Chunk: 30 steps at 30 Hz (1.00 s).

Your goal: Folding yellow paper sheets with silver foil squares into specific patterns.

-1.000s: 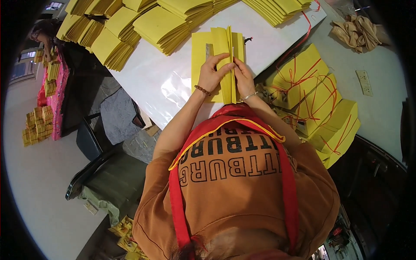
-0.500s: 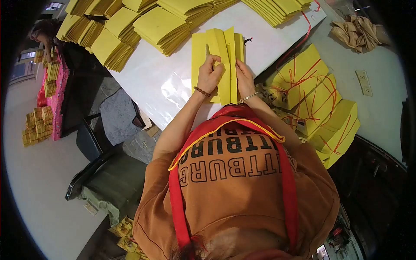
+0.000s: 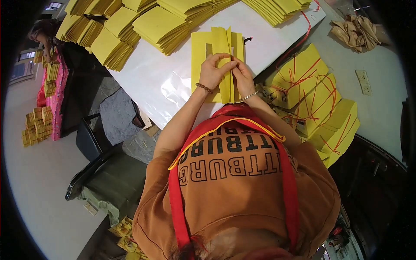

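A folded piece of yellow paper (image 3: 225,40) stands partly raised in front of me, its flaps drawn together along a central ridge. My left hand (image 3: 214,72) reaches over it from the left, thumb and fingers pinching the ridge. From the other side my right hand (image 3: 243,79) grips the same paper, its fingertips meeting those of the left. Beneath both lies a flat yellow paper stack (image 3: 198,47), and a grey slot or strip shows beside the left fingers. What lies between the fingertips is partly hidden.
Folded yellow paper bundles (image 3: 161,28) cover the far side of the white table (image 3: 147,93). At right are yellow bundles tied with red string (image 3: 314,102) and crumpled brown paper (image 3: 357,32). A chair (image 3: 110,182) stands at left; another person's arm (image 3: 44,40) shows far left.
My left hand has moved right across the paper to meet my right hand. The raised flaps, spread apart before, are now closer together.
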Each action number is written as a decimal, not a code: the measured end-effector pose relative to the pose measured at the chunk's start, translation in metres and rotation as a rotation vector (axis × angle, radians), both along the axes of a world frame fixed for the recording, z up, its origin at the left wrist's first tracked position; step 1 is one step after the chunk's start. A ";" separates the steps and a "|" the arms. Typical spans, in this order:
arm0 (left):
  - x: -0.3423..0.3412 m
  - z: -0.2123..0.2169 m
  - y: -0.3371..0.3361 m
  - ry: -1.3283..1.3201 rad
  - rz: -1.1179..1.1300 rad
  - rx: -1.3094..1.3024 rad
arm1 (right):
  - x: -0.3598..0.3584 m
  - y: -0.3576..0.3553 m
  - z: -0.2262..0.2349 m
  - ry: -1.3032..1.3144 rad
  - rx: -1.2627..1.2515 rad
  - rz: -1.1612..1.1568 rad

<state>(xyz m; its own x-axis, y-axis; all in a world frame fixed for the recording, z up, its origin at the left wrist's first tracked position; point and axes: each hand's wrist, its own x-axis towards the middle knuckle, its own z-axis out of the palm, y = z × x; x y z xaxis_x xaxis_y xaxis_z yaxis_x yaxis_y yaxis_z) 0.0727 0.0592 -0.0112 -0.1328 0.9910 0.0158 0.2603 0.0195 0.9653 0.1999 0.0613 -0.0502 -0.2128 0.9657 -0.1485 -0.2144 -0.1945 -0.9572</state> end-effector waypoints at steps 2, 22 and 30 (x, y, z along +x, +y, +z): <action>-0.002 -0.003 0.000 -0.029 -0.013 -0.011 | 0.000 0.000 -0.003 -0.011 0.014 -0.006; -0.003 -0.001 -0.002 -0.313 -0.059 -0.059 | 0.008 0.000 0.024 0.393 -0.296 0.026; -0.007 0.005 -0.005 -0.489 -0.024 -0.050 | 0.013 0.012 0.025 0.191 -0.327 0.079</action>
